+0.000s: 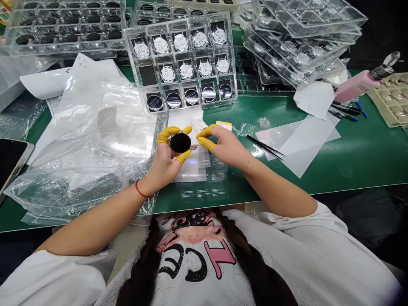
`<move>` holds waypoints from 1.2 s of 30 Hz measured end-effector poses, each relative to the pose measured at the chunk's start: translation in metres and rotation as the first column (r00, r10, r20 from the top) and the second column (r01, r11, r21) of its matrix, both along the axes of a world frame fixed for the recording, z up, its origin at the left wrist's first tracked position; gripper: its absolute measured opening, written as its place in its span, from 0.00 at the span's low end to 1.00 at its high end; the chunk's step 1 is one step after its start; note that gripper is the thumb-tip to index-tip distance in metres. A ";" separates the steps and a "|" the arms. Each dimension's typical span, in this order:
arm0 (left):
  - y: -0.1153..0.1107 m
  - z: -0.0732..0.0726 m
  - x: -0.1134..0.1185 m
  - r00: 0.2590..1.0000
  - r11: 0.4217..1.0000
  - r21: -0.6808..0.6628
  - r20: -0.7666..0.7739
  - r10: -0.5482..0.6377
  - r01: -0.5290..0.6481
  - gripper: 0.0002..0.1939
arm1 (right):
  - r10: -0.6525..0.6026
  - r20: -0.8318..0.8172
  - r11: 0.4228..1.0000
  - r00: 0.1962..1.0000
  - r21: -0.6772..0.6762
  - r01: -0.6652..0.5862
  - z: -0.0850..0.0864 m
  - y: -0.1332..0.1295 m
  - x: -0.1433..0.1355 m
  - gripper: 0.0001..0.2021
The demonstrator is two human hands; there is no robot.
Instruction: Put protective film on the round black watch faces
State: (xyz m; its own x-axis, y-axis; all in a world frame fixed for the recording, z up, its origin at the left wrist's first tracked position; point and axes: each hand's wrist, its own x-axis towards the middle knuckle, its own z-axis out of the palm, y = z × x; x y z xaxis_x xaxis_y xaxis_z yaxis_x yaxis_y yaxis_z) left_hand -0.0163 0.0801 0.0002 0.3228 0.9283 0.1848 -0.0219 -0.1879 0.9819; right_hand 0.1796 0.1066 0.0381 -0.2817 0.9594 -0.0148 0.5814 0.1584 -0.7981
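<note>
My left hand (pixel 167 163), in yellow finger cots, grips a round watch (pixel 180 143) by its rim, with the glossy black face turned up. Just to the right of the watch is my right hand (pixel 225 144). Its thumb and forefinger, also in yellow cots, are pinched together; whatever is between them is too small to make out. Beneath both hands lie printed clear film sheets (pixel 204 193) and a white sheet (pixel 191 175). A crumpled white cloth (pixel 198 122) is just beyond the fingertips.
A clear tray (pixel 185 59) of round watches leans at the back. Stacked trays (pixel 302 46) stand at back right. Plastic bags (pixel 95 140) cover the left, beside a phone (pixel 12 159). Black tweezers (pixel 266 147), translucent sheets (pixel 302 146) and a pink bottle (pixel 355 86) are on the right.
</note>
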 end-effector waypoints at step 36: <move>0.005 0.007 0.000 0.987 0.964 -0.213 0.036 -0.155 0.160 0.26 | -0.014 -0.373 0.985 0.928 -0.163 -0.050 0.006 -0.006 -0.003 0.08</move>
State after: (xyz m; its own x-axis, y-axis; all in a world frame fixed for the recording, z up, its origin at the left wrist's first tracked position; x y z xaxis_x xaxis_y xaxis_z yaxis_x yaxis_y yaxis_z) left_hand -0.0163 0.0846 0.0072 0.4663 0.8846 -0.0060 -0.0535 0.0349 0.9980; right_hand 0.1766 0.1002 0.0445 -0.3151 0.9469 -0.0646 0.2365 0.0124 -0.9715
